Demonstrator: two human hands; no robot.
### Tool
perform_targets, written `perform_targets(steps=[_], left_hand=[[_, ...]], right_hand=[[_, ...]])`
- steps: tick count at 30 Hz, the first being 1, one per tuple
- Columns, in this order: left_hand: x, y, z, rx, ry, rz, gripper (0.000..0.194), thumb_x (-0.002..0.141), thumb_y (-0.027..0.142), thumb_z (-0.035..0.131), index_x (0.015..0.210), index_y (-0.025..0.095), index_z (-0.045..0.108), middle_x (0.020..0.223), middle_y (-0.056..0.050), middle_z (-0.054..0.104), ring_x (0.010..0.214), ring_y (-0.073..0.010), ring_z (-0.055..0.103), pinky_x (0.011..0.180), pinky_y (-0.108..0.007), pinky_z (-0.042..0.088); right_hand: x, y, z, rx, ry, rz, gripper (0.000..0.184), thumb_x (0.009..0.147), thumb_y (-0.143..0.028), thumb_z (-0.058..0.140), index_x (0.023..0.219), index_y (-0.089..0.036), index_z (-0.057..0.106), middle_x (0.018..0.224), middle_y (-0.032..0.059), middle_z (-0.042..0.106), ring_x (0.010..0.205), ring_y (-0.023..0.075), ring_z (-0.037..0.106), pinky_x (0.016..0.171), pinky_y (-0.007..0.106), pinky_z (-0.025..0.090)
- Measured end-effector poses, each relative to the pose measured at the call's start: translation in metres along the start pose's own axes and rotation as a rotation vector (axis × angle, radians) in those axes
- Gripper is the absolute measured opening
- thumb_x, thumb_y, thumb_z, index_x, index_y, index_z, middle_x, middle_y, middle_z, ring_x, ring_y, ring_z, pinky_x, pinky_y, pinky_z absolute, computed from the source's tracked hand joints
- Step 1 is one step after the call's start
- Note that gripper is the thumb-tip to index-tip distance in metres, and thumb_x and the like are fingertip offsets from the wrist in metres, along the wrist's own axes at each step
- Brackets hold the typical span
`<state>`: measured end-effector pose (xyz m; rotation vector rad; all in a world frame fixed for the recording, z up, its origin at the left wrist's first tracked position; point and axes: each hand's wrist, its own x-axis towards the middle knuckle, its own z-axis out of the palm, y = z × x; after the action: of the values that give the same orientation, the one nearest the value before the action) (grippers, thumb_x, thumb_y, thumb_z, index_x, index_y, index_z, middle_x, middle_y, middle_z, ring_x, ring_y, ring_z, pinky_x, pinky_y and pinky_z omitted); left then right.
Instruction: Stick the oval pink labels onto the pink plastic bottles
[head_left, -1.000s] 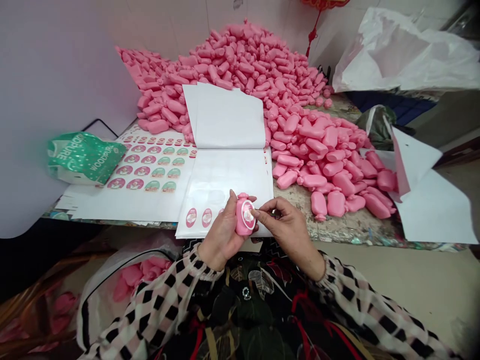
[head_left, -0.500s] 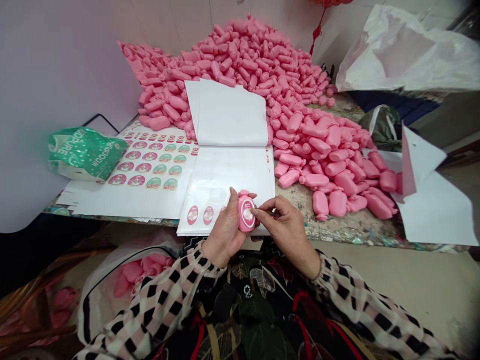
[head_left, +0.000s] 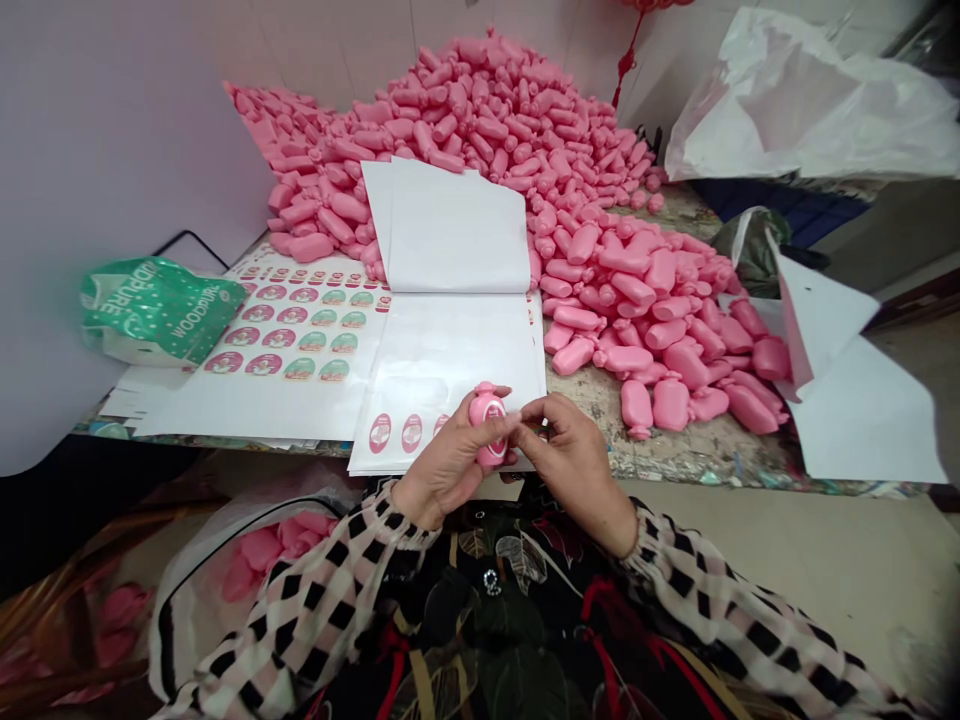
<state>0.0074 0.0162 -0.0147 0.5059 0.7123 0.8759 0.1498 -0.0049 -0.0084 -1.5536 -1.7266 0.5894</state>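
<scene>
A small pink plastic bottle is gripped upright in my left hand, its front facing me. An oval white-edged label sits on that front, and my left thumb lies across it, covering part. My right hand is closed at the bottle's right edge, thumb and forefinger pinched together close to the left thumb tip. Whatever the pinch holds, if anything, is too small to make out. Beneath both hands lies a white sticker sheet with oval pink stickers along its near edge.
A large heap of pink bottles covers the table's back and right. More printed sticker sheets lie left, beside a green bag. A folded white sheet hangs over the right edge. A bag of pink pieces stands below the table.
My left thumb has moved from beside the bottle onto its label. My right fingertips have shifted from the label to the bottle's right edge. The view has turned slightly.
</scene>
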Motion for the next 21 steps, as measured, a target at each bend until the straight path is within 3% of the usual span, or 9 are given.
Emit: perform_targets(steps=[2, 5, 8, 10, 13, 16, 19, 21], left_hand=[[-0.004, 0.003, -0.003, 0.044, -0.058, -0.026, 0.048, 0.071, 0.01, 0.07, 0.111, 0.023, 0.049, 0.084, 0.001, 0.056, 0.07, -0.0082, 0.057, 0.064, -0.021, 0.047], [-0.008, 0.006, -0.006, 0.059, -0.12, -0.062, 0.047, 0.073, 0.007, 0.065, 0.112, 0.022, 0.043, 0.089, -0.002, 0.06, 0.071, -0.0109, 0.061, 0.067, -0.025, 0.049], [-0.011, 0.008, -0.004, 0.104, -0.184, -0.16, 0.046, 0.075, 0.014, 0.064, 0.111, 0.023, 0.037, 0.091, -0.003, 0.061, 0.072, -0.0172, 0.067, 0.069, -0.034, 0.054], [-0.013, 0.007, 0.0, 0.167, -0.242, -0.24, 0.045, 0.078, 0.019, 0.063, 0.111, 0.024, 0.033, 0.087, -0.002, 0.06, 0.065, -0.0195, 0.068, 0.059, -0.035, 0.056], [-0.016, 0.005, 0.004, 0.27, -0.288, -0.27, 0.05, 0.077, 0.018, 0.064, 0.112, 0.026, 0.029, 0.075, 0.002, 0.059, 0.054, -0.0159, 0.064, 0.044, -0.024, 0.052], [-0.021, 0.003, 0.004, 0.324, -0.286, -0.249, 0.057, 0.073, 0.01, 0.064, 0.112, 0.027, 0.026, 0.067, 0.006, 0.057, 0.049, -0.0115, 0.06, 0.04, -0.018, 0.048], [-0.034, 0.007, -0.003, 0.313, -0.293, -0.243, 0.061, 0.072, 0.009, 0.065, 0.114, 0.03, 0.026, 0.085, 0.001, 0.061, 0.054, -0.0106, 0.059, 0.042, -0.02, 0.049], [-0.049, 0.011, -0.017, 0.291, -0.255, -0.192, 0.068, 0.07, 0.01, 0.067, 0.118, 0.034, 0.026, 0.094, -0.001, 0.061, 0.061, -0.0117, 0.06, 0.047, -0.023, 0.051]], right_hand=[[0.002, 0.0, -0.01, -0.137, -0.031, -0.069, 0.015, 0.085, -0.036, 0.057, 0.085, -0.022, 0.064, 0.082, 0.0016, 0.062, 0.076, 0.0159, 0.057, 0.068, 0.029, 0.04], [0.007, 0.006, -0.022, -0.174, -0.036, -0.062, 0.022, 0.084, -0.041, 0.057, 0.091, -0.022, 0.065, 0.086, 0.0029, 0.062, 0.081, 0.0175, 0.056, 0.071, 0.03, 0.04], [0.011, 0.012, -0.022, 0.045, -0.054, 0.088, 0.032, 0.077, -0.048, 0.064, 0.097, -0.023, 0.063, 0.086, 0.0017, 0.062, 0.076, 0.0158, 0.056, 0.067, 0.029, 0.042], [0.01, 0.01, -0.015, 0.233, -0.104, 0.182, 0.04, 0.072, -0.05, 0.068, 0.1, -0.023, 0.061, 0.085, 0.0004, 0.06, 0.072, 0.0144, 0.055, 0.064, 0.028, 0.043], [0.003, -0.001, -0.001, 0.504, -0.127, 0.231, 0.038, 0.071, -0.046, 0.07, 0.098, -0.022, 0.059, 0.085, -0.0005, 0.059, 0.075, 0.0133, 0.055, 0.066, 0.026, 0.044], [-0.002, -0.008, 0.007, 0.668, -0.137, 0.249, 0.03, 0.076, -0.045, 0.065, 0.093, -0.022, 0.057, 0.079, -0.0025, 0.058, 0.069, 0.0112, 0.055, 0.063, 0.025, 0.044], [-0.003, 0.0, 0.002, 0.546, -0.218, 0.191, 0.028, 0.082, -0.048, 0.058, 0.091, -0.021, 0.059, 0.073, -0.0027, 0.058, 0.064, 0.0112, 0.054, 0.059, 0.024, 0.043], [-0.003, 0.015, -0.012, 0.242, -0.206, 0.06, 0.027, 0.084, -0.045, 0.056, 0.092, -0.021, 0.062, 0.08, 0.0003, 0.06, 0.072, 0.0134, 0.056, 0.065, 0.026, 0.043]])
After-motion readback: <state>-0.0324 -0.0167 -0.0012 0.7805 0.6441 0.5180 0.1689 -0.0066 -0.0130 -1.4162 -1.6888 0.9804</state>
